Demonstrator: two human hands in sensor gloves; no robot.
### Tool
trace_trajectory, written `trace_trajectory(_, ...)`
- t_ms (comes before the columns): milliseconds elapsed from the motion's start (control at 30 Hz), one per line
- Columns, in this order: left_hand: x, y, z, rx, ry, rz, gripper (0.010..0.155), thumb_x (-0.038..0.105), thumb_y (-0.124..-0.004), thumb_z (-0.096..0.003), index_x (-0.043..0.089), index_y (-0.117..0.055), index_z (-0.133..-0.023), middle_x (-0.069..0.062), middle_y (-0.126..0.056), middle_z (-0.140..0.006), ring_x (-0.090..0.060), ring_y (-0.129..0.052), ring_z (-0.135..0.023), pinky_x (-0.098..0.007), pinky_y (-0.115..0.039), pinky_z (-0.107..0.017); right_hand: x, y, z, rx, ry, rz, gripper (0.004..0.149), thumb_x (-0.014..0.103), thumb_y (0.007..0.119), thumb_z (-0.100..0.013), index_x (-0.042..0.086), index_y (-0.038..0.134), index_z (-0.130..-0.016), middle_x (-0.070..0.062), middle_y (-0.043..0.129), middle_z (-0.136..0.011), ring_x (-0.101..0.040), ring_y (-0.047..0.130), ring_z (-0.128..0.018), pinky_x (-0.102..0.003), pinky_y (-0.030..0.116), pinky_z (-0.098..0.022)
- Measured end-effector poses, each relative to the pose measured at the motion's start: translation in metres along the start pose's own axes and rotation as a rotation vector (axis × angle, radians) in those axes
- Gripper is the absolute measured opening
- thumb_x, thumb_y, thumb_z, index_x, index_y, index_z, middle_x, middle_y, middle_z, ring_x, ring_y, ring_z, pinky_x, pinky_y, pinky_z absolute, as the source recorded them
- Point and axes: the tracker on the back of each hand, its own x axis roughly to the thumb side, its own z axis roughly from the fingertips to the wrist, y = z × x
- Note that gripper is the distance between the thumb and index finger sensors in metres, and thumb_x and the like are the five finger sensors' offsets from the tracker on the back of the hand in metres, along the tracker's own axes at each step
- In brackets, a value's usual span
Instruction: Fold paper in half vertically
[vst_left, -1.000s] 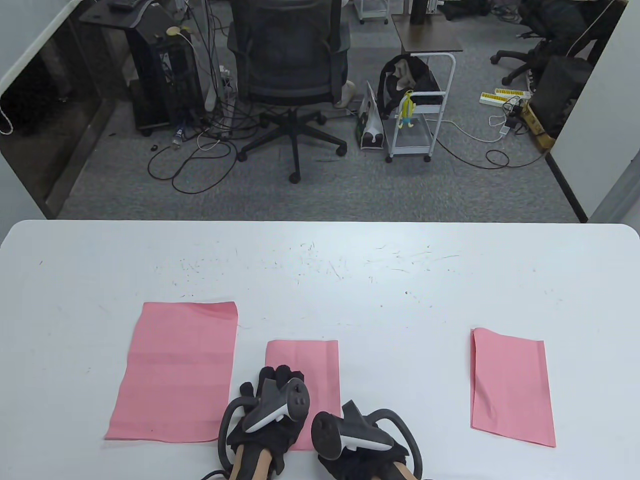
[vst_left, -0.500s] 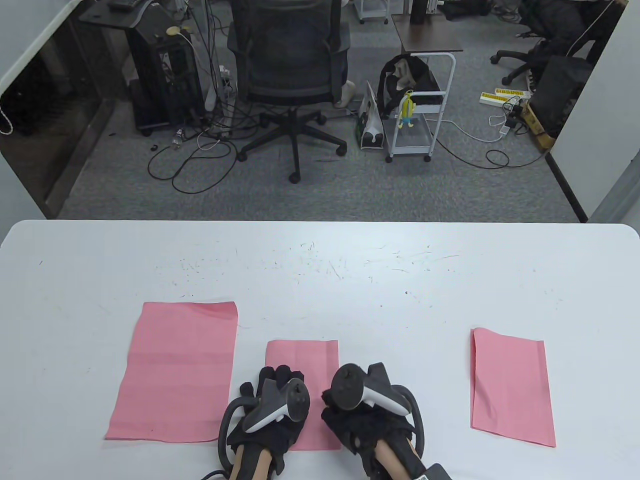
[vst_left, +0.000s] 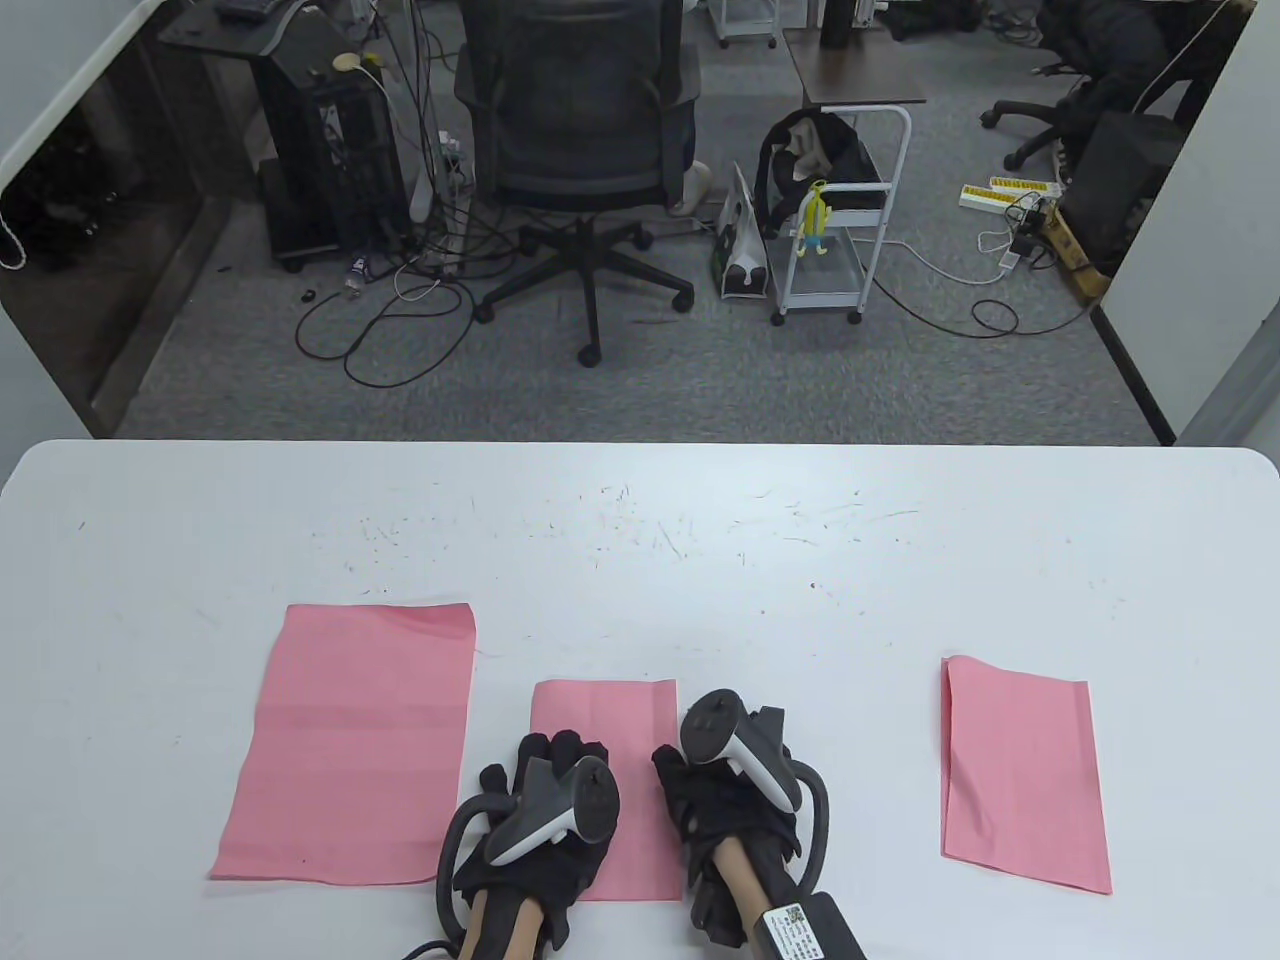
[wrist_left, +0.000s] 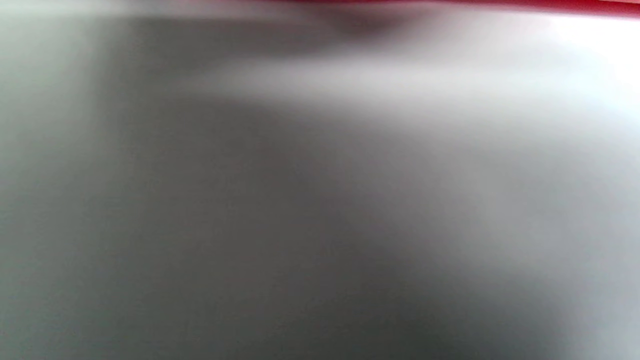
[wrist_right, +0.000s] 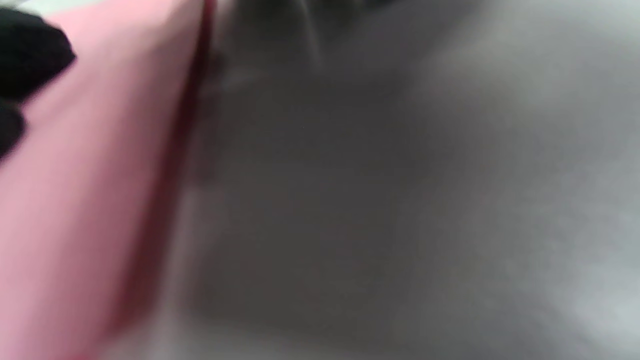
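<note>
A pink paper (vst_left: 603, 712), folded to a narrow upright rectangle, lies at the table's near centre. My left hand (vst_left: 552, 752) rests flat on its lower left part, fingers spread and pointing away. My right hand (vst_left: 672, 768) rests on the paper's right long edge, its fingers mostly hidden under the tracker. The right wrist view is blurred; it shows the pink paper (wrist_right: 85, 200) with its edge and dark fingertips (wrist_right: 30, 50) on it. The left wrist view is a grey blur with a thin strip of the paper (wrist_left: 550, 5) at the top.
A larger unfolded pink sheet (vst_left: 350, 740) lies to the left, close to the centre paper. Another folded pink paper (vst_left: 1020, 770) lies to the right, slightly skewed. The white table (vst_left: 640, 560) is scuffed towards the back. An office chair and a cart stand beyond its far edge.
My right hand has moved forward and left from the near table edge to the right edge of the centre paper. The left hand and the papers have not moved.
</note>
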Motion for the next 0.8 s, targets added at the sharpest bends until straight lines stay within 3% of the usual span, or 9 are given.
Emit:
trace_trajectory(67,0.000,0.000,0.000,0.000,0.000,0.000,0.072,0.054,-0.040,-0.0597,0.027,-0.007,-0.118,-0.007,-0.001,-0.125,-0.042,-0.004,-0.116,-0.074,-0.020,-0.080,0.000,0.003,0.002,-0.039,-0.010,0.057,0.071,0.059,0.052,-0.046,0.027,0.033,-0.107,-0.007,0.023,-0.116,-0.042,0.024,-0.105,-0.062,0.029,-0.075)
trace_trajectory(300,0.000,0.000,0.000,0.000,0.000,0.001,0.072,0.054,-0.040,-0.0597,0.027,-0.007,-0.118,-0.007,-0.001,-0.125,-0.042,-0.004,-0.116,-0.074,-0.020,-0.079,0.008,0.009,0.007,-0.018,-0.065,0.066,0.072,0.059,0.053,-0.047,0.028,0.029,-0.107,-0.007,0.021,-0.115,-0.043,0.021,-0.105,-0.063,0.026,-0.074)
trace_trajectory(467,0.000,0.000,0.000,0.001,-0.001,0.002,0.072,0.054,-0.040,-0.0598,0.027,-0.007,-0.118,-0.007,-0.001,-0.125,-0.042,-0.004,-0.116,-0.074,-0.020,-0.079,0.018,0.009,0.015,-0.027,-0.126,0.039,0.070,0.055,0.057,-0.048,0.034,0.024,-0.106,-0.004,0.033,-0.116,-0.039,0.029,-0.106,-0.063,0.027,-0.075)
trace_trajectory(633,0.000,0.000,0.000,-0.001,-0.002,0.002,0.072,0.054,-0.040,-0.0597,0.027,-0.007,-0.118,-0.007,-0.001,-0.125,-0.042,-0.004,-0.116,-0.074,-0.019,-0.079,0.026,0.005,0.025,-0.052,-0.185,0.013,0.068,0.052,0.061,-0.049,0.033,0.030,-0.106,0.001,0.052,-0.111,-0.030,0.051,-0.104,-0.056,0.043,-0.077)
trace_trajectory(800,0.000,0.000,0.000,-0.002,-0.002,0.002,0.072,0.054,-0.040,-0.0597,0.027,-0.007,-0.118,-0.007,-0.001,-0.125,-0.042,-0.004,-0.116,-0.074,-0.019,-0.079,0.022,-0.001,0.027,-0.018,-0.241,-0.143,0.068,0.050,0.061,-0.050,0.031,0.030,-0.106,0.001,0.056,-0.109,-0.025,0.064,-0.097,-0.046,0.057,-0.074)
